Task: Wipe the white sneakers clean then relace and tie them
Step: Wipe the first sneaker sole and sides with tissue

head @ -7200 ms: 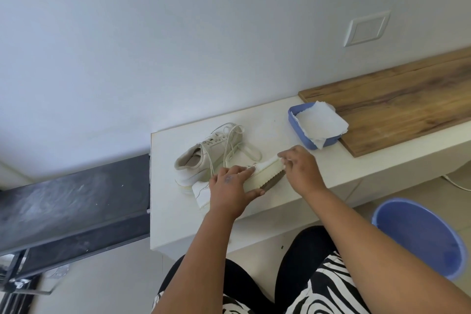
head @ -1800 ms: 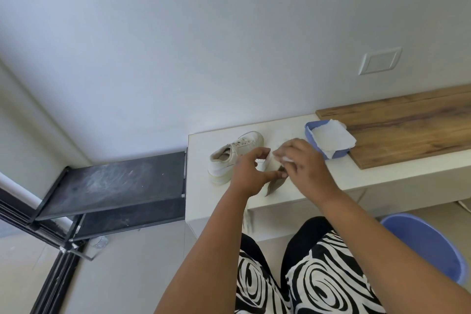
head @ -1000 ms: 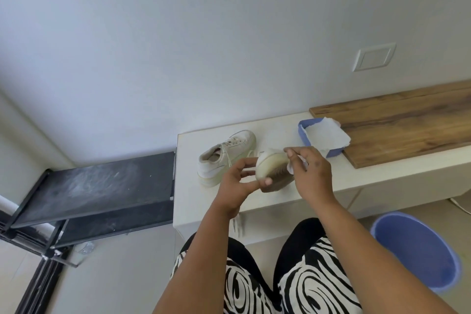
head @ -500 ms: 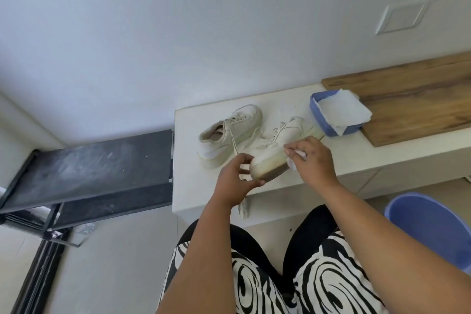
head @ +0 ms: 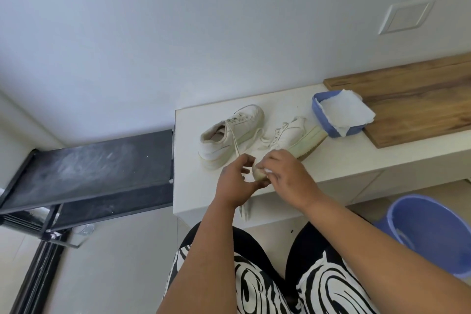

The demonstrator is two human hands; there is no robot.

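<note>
At the bench (head: 193,186) front edge your left hand (head: 235,181) grips the heel of the near sneaker (head: 293,139) while your right hand (head: 285,176) pinches a wipe (head: 267,170) on it; hard rubbing could tip it off, snagging the lace (head: 245,211) hanging over.

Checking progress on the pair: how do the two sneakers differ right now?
The left sneaker stands untouched, apart from both hands; the right sneaker has its heel between the left hand and right hand, which presses a white wipe there. Both are white, laced, toes pointing toward the wall.
</note>
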